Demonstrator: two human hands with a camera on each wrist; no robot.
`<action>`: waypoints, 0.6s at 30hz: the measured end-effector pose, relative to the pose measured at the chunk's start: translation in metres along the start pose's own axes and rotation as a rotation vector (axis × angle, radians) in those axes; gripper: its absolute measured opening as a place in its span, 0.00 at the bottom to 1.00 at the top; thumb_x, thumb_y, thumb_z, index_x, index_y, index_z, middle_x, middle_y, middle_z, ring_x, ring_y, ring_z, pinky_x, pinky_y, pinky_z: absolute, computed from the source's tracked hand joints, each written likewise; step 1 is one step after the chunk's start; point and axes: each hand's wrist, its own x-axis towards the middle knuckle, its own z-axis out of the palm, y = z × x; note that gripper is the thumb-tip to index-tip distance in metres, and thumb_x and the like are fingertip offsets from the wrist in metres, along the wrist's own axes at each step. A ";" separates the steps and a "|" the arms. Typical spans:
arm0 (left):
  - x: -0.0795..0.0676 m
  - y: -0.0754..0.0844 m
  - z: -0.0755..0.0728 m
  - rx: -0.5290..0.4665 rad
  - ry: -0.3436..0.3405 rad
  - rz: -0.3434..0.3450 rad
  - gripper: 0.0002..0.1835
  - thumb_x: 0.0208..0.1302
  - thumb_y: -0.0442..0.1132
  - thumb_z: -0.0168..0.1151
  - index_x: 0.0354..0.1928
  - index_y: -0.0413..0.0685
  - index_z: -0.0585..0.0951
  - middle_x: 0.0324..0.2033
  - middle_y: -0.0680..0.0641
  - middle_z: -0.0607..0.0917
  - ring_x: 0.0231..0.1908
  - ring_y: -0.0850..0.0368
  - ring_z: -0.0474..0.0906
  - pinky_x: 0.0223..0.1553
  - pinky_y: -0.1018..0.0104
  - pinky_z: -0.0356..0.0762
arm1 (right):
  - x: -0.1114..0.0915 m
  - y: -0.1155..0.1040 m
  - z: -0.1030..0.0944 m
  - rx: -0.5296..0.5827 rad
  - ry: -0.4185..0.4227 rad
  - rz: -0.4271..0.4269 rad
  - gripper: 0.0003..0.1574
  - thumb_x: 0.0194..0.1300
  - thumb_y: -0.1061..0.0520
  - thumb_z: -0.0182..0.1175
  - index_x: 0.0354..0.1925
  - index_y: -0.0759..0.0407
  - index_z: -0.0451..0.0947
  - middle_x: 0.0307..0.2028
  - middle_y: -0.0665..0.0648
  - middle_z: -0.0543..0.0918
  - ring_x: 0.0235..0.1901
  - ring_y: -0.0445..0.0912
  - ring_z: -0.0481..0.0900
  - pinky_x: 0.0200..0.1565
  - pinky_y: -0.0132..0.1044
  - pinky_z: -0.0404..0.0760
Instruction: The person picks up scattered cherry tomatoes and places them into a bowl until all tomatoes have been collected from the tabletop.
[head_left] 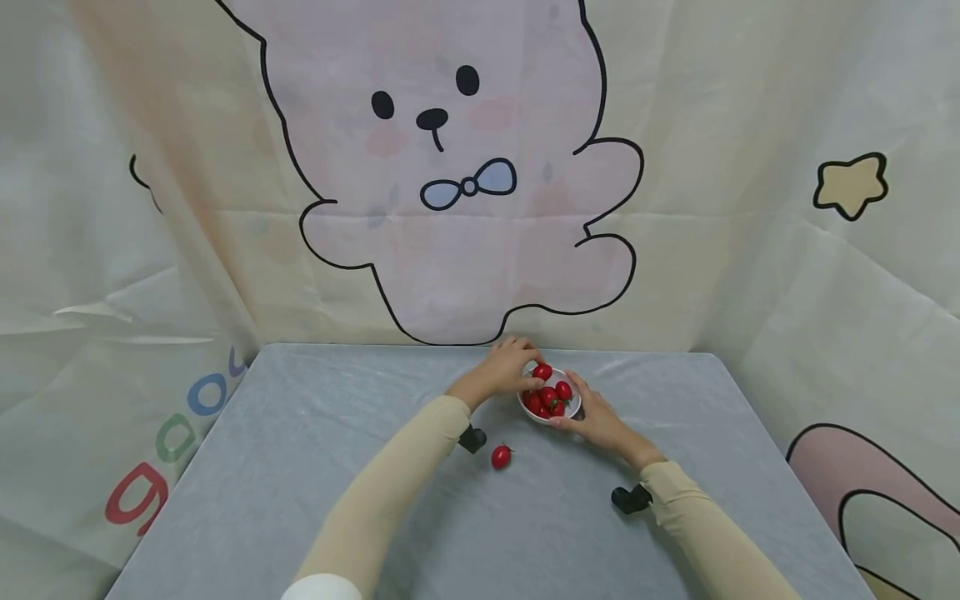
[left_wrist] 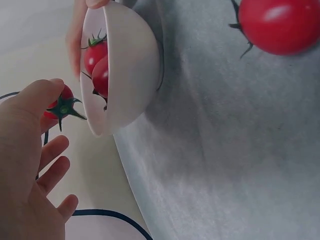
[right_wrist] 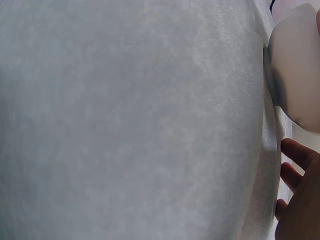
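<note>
Over the left rim of a white bowl (head_left: pixel 577 407), my left hand (head_left: pixel 498 371) pinches a red cherry tomato (left_wrist: pixel 66 95) between thumb and index finger, its green stem end showing in the left wrist view. The other fingers of that hand are spread loosely. My right hand (head_left: pixel 600 419) holds the bowl from the right, thumb on the near side and fingers on the far side. Several cherry tomatoes (head_left: pixel 549 397) lie inside. In the right wrist view, the bowl's outer wall (right_wrist: pixel 297 70) shows above some of the right fingers (right_wrist: pixel 297 152).
One loose cherry tomato (head_left: pixel 501 457) lies on the grey cloth-covered table (head_left: pixel 570 533), nearer than the bowl and close to the left forearm. A printed curtain with a bear (head_left: pixel 450 250) hangs right behind the table's back edge.
</note>
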 end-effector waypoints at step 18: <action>0.004 0.002 0.000 -0.005 -0.018 -0.019 0.16 0.68 0.56 0.61 0.55 0.64 0.81 0.63 0.52 0.75 0.65 0.52 0.66 0.69 0.45 0.62 | 0.001 0.000 0.000 -0.006 0.000 -0.009 0.70 0.54 0.27 0.67 0.79 0.44 0.38 0.74 0.66 0.57 0.71 0.65 0.59 0.65 0.69 0.64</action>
